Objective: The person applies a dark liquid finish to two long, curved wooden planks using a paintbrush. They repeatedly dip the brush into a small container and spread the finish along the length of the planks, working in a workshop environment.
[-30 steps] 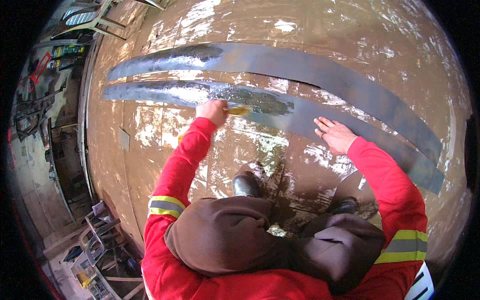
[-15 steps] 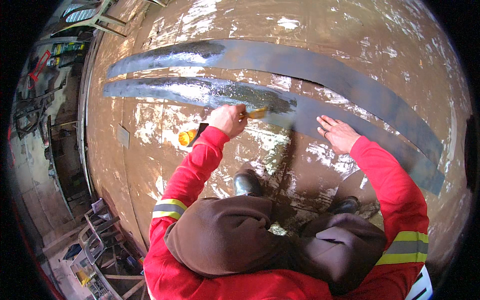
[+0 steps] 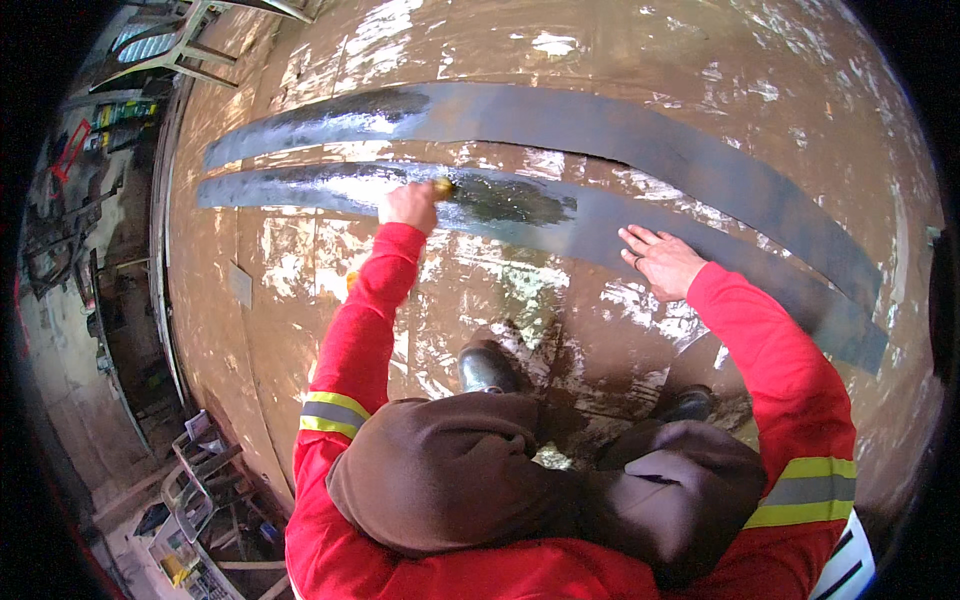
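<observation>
Two long, curved grey metal strips lie side by side. The near strip (image 3: 610,225) has a glossy dark wet coat on its left half, up to a straight edge near the middle. On the far strip (image 3: 560,115), a similar dark coat covers the left end. My left hand (image 3: 408,207) is closed round a small paintbrush (image 3: 443,188) with a yellowish handle, over the coated part of the near strip. The bristles are hard to make out. My right hand (image 3: 662,264) rests on the strip's near edge, fingers spread. An orange container (image 3: 351,281) is mostly hidden behind my left forearm.
The strips lie on a brown, white-smeared board surface (image 3: 330,350). A small grey plate (image 3: 240,285) lies to the left. Chair-like legs (image 3: 205,65) stand at the far left, with racks of clutter (image 3: 190,510) at the near left. My boots (image 3: 487,368) stand below the strips.
My left hand has moved left and slightly away along the near strip with the paintbrush. My forearm now hides most of the orange container. My right hand stays on the strip.
</observation>
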Motion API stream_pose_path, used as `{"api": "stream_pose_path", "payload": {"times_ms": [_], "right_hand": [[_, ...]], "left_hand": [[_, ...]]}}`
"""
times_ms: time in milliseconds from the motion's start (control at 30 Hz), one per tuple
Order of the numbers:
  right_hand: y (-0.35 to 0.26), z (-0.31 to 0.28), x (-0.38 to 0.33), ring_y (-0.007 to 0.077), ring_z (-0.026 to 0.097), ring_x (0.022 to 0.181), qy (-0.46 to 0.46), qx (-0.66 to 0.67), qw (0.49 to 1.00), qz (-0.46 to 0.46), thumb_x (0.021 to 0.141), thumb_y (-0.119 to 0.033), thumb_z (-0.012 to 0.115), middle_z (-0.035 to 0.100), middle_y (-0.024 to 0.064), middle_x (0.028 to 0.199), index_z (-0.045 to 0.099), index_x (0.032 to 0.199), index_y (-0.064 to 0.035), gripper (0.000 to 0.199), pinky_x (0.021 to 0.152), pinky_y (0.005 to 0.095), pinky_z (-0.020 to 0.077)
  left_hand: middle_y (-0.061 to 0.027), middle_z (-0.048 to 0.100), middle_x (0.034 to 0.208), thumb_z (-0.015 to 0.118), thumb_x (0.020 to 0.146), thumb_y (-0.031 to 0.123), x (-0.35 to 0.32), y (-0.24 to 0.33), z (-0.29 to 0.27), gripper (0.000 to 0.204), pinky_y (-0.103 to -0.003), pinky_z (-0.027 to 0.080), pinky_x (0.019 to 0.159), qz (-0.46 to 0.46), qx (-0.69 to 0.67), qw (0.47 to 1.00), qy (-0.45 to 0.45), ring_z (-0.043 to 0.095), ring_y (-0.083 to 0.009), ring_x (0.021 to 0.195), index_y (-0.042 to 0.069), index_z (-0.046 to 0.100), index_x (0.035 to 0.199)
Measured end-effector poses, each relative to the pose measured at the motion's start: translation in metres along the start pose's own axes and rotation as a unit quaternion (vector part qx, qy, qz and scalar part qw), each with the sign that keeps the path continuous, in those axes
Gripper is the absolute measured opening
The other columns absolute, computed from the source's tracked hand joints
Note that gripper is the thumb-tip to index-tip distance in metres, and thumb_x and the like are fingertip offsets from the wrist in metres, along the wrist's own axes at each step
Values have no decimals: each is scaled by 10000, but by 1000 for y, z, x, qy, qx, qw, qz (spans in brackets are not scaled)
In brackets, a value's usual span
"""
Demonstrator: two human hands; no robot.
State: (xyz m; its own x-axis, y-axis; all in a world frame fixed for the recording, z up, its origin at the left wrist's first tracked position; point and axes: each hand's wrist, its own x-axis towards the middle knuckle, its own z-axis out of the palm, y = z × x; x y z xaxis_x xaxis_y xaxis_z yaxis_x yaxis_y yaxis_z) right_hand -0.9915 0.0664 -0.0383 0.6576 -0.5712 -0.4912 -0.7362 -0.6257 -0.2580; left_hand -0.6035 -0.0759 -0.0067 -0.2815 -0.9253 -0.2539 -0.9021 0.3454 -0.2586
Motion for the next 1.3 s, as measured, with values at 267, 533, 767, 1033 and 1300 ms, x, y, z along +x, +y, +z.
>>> {"api": "stream_pose_path", "payload": {"times_ms": [267, 533, 767, 1033, 1300], "right_hand": [[0, 11, 3, 254, 239, 1382, 6, -7, 1000, 5, 738, -183, 628, 258, 124, 1497, 489, 1306, -47, 601, 996, 482, 379], [2, 17, 1, 244, 221, 1391, 8, -14, 1000, 10, 729, -226, 662, 209, 112, 1517, 460, 1332, -53, 659, 1008, 483, 372], [-1, 12, 3, 246, 216, 1393, 1, -11, 1000, 12, 730, -211, 664, 211, 107, 1517, 455, 1336, -51, 660, 1016, 485, 368], [-3, 7, 2, 239, 222, 1388, -16, -23, 1000, 13, 744, -254, 675, 210, 96, 1517, 453, 1337, -73, 659, 1010, 504, 375], [-4, 6, 6, 236, 213, 1394, -26, -12, 1000, 13, 754, -245, 658, 196, 91, 1524, 437, 1354, -87, 659, 1008, 528, 368]], "left_hand": [[-164, 644, 700, 644, 757, 273, -23, 92, -45, 192, -449, 514, 631, 151, -293, 943, -37, 640, -347, 678, 114, 656, 865], [-136, 682, 798, 584, 751, 166, -21, 35, -34, 161, -431, 542, 647, -3, 51, 993, -111, 682, -304, 746, 124, 691, 865], [-149, 668, 753, 580, 741, 176, -32, 102, -40, 149, -444, 523, 635, 137, -33, 984, -106, 659, -330, 678, 101, 663, 840], [-140, 673, 790, 596, 777, 265, -20, 57, -31, 182, -434, 524, 674, 67, -61, 988, -122, 660, -327, 760, 142, 680, 882], [-156, 665, 752, 533, 767, 143, -12, 59, -25, 175, -448, 527, 604, 76, -16, 997, -26, 665, -331, 685, 115, 661, 884]]}}
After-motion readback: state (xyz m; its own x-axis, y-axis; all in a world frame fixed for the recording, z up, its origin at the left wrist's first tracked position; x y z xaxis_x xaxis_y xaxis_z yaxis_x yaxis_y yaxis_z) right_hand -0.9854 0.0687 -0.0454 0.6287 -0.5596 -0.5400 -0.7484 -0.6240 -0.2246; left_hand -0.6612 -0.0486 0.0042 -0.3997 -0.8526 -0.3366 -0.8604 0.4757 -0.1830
